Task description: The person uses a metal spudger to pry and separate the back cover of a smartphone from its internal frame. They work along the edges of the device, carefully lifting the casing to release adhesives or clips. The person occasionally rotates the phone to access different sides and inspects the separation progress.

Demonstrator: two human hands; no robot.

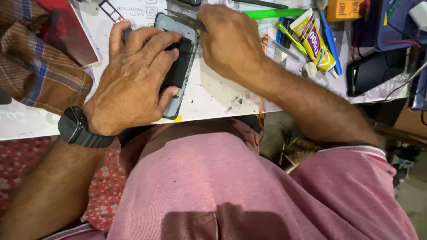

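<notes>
Crowding the phone [178,66]: glue tube [313,42], checked cloth [35,66].

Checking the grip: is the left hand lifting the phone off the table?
No, the left hand presses the phone flat on the white table.

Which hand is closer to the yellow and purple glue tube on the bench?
Right. The right hand, holding a metal blade at the phone, lies just left of the glue tube. The left hand presses the phone, farther left.
</notes>
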